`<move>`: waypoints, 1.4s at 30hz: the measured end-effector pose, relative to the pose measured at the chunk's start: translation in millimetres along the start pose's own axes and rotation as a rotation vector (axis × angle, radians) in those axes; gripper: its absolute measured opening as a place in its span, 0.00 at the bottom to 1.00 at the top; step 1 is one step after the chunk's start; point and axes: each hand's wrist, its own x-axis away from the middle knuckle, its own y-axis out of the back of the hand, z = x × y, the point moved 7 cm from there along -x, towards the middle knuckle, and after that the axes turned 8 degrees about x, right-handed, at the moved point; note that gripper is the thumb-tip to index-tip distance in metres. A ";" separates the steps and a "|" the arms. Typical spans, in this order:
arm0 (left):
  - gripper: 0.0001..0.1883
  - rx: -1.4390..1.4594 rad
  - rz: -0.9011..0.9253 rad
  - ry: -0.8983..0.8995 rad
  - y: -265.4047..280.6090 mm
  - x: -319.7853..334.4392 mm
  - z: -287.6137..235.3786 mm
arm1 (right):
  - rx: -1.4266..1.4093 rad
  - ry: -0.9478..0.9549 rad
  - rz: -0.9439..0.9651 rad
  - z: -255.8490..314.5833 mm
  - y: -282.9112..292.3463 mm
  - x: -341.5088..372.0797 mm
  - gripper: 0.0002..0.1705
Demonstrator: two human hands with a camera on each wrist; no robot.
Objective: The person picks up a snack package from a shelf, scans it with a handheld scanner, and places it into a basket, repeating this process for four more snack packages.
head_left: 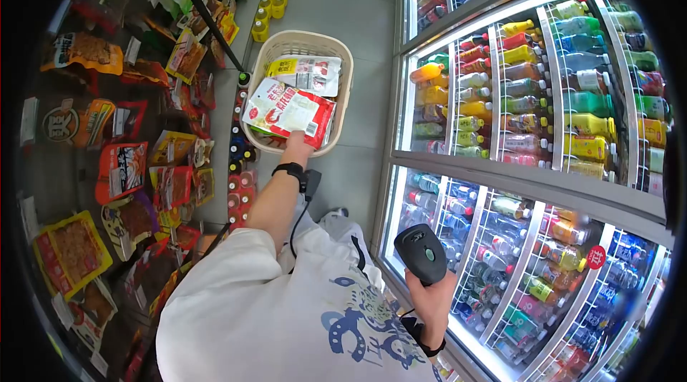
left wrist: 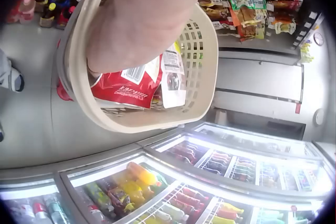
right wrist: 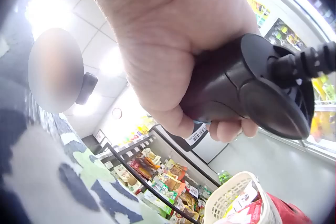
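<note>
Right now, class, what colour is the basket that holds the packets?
The basket is cream; the head view shows it best.

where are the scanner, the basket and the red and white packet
Scanner (head_left: 421, 252), head view, on its broad top
Basket (head_left: 348, 81), head view, on its right rim
Red and white packet (head_left: 288, 110), head view, on its printed front

Open floor (head_left: 368, 99) separates the basket (head_left: 346, 89) from the fridges (head_left: 501, 174), while bottles (head_left: 237, 153) crowd the basket's left side.
</note>
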 end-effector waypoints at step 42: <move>0.08 1.172 -0.803 0.871 -84.6 398.3 228.9 | 0.100 1.053 0.582 66.5 -58.4 -25.6 0.13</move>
